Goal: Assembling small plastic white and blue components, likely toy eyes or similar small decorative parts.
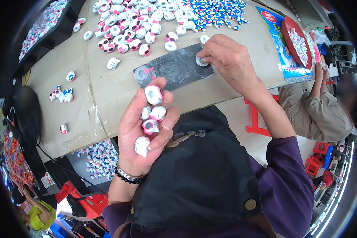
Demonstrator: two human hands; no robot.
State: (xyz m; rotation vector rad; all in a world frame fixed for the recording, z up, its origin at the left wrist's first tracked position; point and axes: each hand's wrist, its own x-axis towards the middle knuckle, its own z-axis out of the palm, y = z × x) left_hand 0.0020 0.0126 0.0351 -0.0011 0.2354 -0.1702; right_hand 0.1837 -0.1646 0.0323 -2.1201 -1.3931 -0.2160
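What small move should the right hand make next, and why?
Probably lift the small white round piece off the dark mat and carry it toward the left hand. The right hand already pinches that piece with its fingertips on the mat, while the left hand, palm up, holds several white and pink toy parts, the top one raised at its fingertips.

This is a small toy-assembly workshop, a hand-work production floor. A long work table covered in taped brown cardboard (107, 99) carries a large heap of identical white-and-pink plastic toy pieces (127, 23) and a spread of tiny blue-and-white parts (218, 12). A black tray of more small parts (43, 22) sits at the table's edge, another lies below it (101, 158), and a second seated worker in beige clothes (317, 111) works nearby among red plastic stools (319, 162).
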